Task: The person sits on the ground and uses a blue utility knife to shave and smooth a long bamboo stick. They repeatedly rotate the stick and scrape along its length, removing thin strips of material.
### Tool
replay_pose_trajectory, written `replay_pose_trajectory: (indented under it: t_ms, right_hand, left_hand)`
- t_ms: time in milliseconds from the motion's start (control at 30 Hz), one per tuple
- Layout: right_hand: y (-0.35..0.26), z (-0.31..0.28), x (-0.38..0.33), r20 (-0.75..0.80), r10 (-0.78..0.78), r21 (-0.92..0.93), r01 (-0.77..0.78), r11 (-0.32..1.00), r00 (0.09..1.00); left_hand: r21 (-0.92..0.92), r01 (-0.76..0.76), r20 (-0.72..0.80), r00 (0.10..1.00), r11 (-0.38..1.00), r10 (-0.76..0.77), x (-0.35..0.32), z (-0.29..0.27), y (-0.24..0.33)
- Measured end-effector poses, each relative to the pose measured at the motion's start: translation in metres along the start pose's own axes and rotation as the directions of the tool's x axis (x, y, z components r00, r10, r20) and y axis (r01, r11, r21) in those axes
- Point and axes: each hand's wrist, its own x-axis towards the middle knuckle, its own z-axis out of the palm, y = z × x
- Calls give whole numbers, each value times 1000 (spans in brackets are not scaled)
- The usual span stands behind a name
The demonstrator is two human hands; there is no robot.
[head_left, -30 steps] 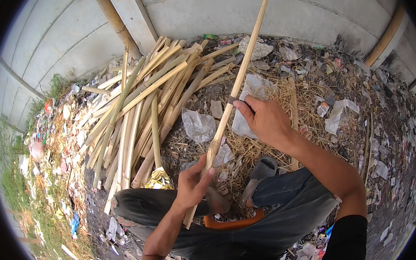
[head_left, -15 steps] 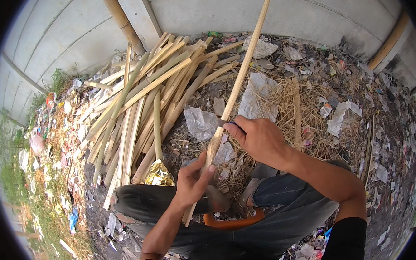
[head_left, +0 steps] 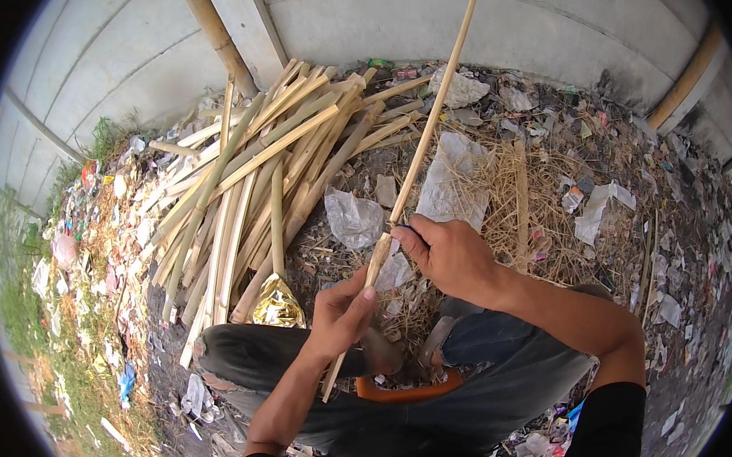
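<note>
A long, pale bamboo strip (head_left: 429,136) slants up from my lap toward the wall. My left hand (head_left: 342,317) is wrapped around its lower part, thumb on top, and the short bottom end sticks out below. Higher up, my right hand (head_left: 455,252) is closed on a knife (head_left: 396,225), mostly hidden by the fingers; a bit of dark blue handle shows at the thumb. The short piece of blade in sight lies across the strip, touching it just above a rough, knotty section.
Left of the strip lies a big pile of split bamboo (head_left: 243,179), with a gold foil wrapper (head_left: 279,304) at its near end. Clear plastic (head_left: 353,218), dry straw (head_left: 515,187) and litter cover the ground. A concrete wall (head_left: 529,29) stands behind. Something orange (head_left: 411,388) shows between my legs.
The knife and my right hand have slid slightly down along the strip. The strip has turned and looks narrower. My left hand stays nearly in place.
</note>
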Motion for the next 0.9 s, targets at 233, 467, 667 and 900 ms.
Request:
replay_pose_trajectory:
  t_ms: [233,467,667,900]
  right_hand:
    - [0,-2,3,80,36,0,-36,999,996]
    - [-14,-16,3,202,57,7,-60,998,978]
    - [2,-6,9,361,152,262,-257,930,920]
    - [21,-13,19,766,-84,538,-564,626,637]
  left_hand:
    - [25,-15,-6,1000,1000,15,-1,-1,-1]
    - [-1,26,22,999,1000,-26,-5,-6,-1]
    - [-13,21,38,999,1000,-20,-6,-7,-3]
    - [-57,101,90,991,993,-96,-7,-6,9]
